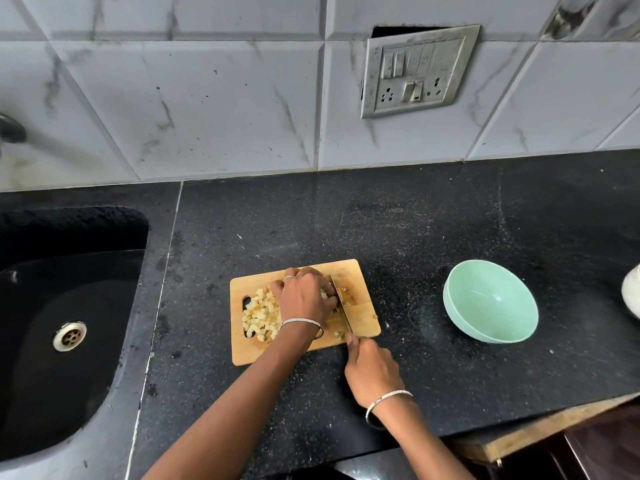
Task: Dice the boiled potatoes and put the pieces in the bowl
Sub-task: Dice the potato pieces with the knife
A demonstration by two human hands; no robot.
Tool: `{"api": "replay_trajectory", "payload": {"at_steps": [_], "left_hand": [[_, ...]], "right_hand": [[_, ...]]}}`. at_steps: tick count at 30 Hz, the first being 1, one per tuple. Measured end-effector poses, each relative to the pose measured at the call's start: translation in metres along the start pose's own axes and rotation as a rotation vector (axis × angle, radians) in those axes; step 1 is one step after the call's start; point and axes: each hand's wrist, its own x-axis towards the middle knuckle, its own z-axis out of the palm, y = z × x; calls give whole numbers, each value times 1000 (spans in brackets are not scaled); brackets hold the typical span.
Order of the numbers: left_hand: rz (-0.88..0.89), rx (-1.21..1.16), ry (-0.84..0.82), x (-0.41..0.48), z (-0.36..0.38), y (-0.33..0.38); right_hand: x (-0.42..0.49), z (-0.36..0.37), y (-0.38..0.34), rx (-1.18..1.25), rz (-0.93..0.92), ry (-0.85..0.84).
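A wooden cutting board [360, 317] lies on the black counter. A pile of pale diced potato pieces [261, 315] covers its left half. My left hand [304, 296] lies over the potato at the board's middle, fingers curled down onto it; the potato under it is mostly hidden. My right hand [372, 370] grips the handle of a knife [341, 306], whose blade stands on the board just right of my left fingers. A mint-green bowl [490, 301] stands to the right of the board and has nothing in it.
A black sink [69, 306] with a metal drain is set into the counter at the left. A white object [632, 294] shows at the right edge. The tiled wall with a switch plate [417, 71] rises behind. The counter's front edge runs at the lower right.
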Motion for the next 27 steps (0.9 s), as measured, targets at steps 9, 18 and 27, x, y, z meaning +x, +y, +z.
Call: {"api": "replay_trajectory", "payload": {"at_steps": [9, 18, 27], "left_hand": [[3, 12, 78, -6, 8, -1], [30, -18, 103, -11, 10, -6], [21, -96, 116, -9, -5, -16]], "right_hand": [[-13, -15, 36, 347, 12, -71], [-11, -4, 37, 87, -65, 25], [-8, 3, 39, 87, -74, 49]]}}
